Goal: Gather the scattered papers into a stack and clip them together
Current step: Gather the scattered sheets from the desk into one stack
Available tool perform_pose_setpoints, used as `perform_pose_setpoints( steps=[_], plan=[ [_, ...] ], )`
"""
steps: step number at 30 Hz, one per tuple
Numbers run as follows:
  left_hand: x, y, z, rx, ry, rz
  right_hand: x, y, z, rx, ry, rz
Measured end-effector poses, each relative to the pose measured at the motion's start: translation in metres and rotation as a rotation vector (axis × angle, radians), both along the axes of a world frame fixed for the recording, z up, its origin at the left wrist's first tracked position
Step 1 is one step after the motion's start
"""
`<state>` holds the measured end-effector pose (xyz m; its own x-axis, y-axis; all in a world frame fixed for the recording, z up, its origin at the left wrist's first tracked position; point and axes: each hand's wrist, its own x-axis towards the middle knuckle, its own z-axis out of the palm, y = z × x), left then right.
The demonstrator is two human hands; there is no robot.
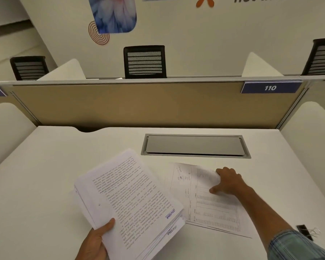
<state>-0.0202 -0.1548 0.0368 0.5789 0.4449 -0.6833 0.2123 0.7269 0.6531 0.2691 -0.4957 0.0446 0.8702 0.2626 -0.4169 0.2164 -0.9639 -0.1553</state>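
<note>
Your left hand (96, 241) grips the gathered stack (131, 199), your right hand (229, 182) pinches the remaining loose sheets (210, 211), binder clip (304, 231) untouched.

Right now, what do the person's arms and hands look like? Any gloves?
No gloves. The left hand and the right hand are bare, with no rings or watch visible. The right arm is bare up to a blue, denim-like sleeve with pale stitching near the elbow. Past the wrist, the left arm is out of view.
</note>
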Motion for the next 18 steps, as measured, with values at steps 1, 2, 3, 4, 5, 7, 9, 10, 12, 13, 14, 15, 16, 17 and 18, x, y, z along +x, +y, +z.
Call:
perform_pose_setpoints(
  steps=[1, 2, 3, 4, 5, 7, 9, 10, 12, 13, 14, 15, 16, 17, 18],
  plan=[
    [0.000, 0.000, 0.001, -0.010, 0.002, 0.004, -0.003, -0.003, 0.000, 0.033, 0.000, -0.019],
    [-0.001, -0.001, 0.002, -0.020, 0.008, 0.008, -0.007, -0.006, 0.000, 0.069, 0.006, -0.044],
    [-0.002, -0.001, 0.002, -0.031, 0.016, 0.011, -0.011, -0.009, 0.001, 0.101, 0.019, -0.069],
    [-0.003, -0.001, 0.002, -0.039, 0.019, 0.010, -0.015, -0.013, 0.002, 0.124, 0.038, -0.090],
    [-0.005, -0.001, 0.002, -0.038, 0.015, 0.001, -0.019, -0.016, 0.004, 0.148, 0.059, -0.107],
    [-0.010, -0.001, 0.002, -0.018, 0.007, -0.034, -0.026, -0.026, 0.009, 0.222, 0.095, -0.151],
    [-0.012, 0.000, 0.003, -0.013, 0.023, -0.060, -0.034, -0.038, 0.014, 0.312, 0.124, -0.205],
    [-0.011, 0.000, 0.004, -0.023, 0.040, -0.069, -0.038, -0.044, 0.017, 0.368, 0.148, -0.239],
    [-0.011, -0.001, 0.006, -0.049, 0.060, -0.089, -0.052, -0.055, 0.022, 0.498, 0.216, -0.309],
    [-0.011, -0.001, 0.008, -0.062, 0.059, -0.100, -0.062, -0.058, 0.024, 0.558, 0.247, -0.338],
    [-0.012, -0.002, 0.010, -0.076, 0.056, -0.108, -0.073, -0.060, 0.026, 0.615, 0.267, -0.370],
    [-0.013, -0.002, 0.011, -0.093, 0.053, -0.112, -0.085, -0.060, 0.027, 0.675, 0.282, -0.408],
    [-0.014, -0.004, 0.012, -0.109, 0.048, -0.121, -0.098, -0.058, 0.027, 0.742, 0.295, -0.455],
    [-0.014, -0.006, 0.015, -0.123, 0.044, -0.134, -0.112, -0.055, 0.026, 0.817, 0.311, -0.507],
    [-0.015, -0.009, 0.017, -0.134, 0.041, -0.150, -0.126, -0.051, 0.024, 0.887, 0.327, -0.554]
  ],
)
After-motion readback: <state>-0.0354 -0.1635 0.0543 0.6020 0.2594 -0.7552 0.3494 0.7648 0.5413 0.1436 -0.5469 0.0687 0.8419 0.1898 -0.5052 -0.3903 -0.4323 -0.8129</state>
